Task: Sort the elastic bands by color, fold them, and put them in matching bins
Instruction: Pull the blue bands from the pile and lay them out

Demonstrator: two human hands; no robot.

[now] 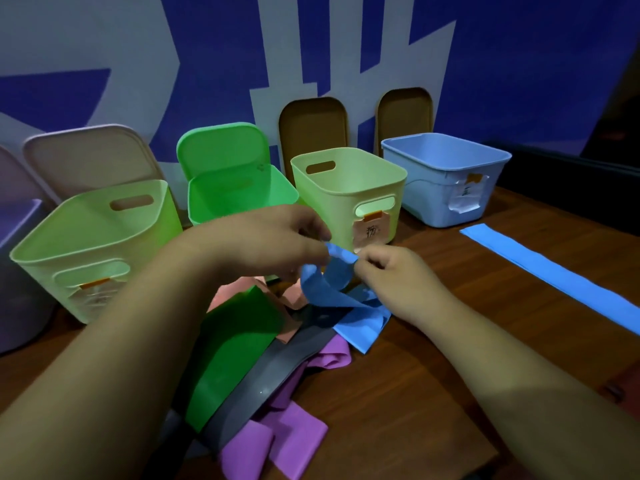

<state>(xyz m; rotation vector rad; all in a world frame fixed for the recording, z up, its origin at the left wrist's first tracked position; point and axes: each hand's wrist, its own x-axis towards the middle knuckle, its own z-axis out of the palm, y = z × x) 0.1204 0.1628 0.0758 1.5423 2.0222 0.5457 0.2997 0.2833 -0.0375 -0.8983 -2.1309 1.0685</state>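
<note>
A blue elastic band [332, 289] is lifted above a mixed pile on the wooden table [450, 358]. My left hand [277, 240] pinches its upper end from the left, and my right hand [391, 271] pinches the same end from the right. Its lower part trails onto the pile. Under it lie a green band [239, 344], a grey band [266, 375], purple bands [277, 441] and a pink band [235, 292]. A second blue band [554, 271] lies flat and straight at the right. The blue bin [446, 181] stands at the back right.
Along the wall stand a pale yellow bin [346, 188], a bright green bin [239, 195], a light green bin [93, 244] and a purple bin [17, 271] at the far left. Lids lean on the wall behind them. Bare table lies at the lower right.
</note>
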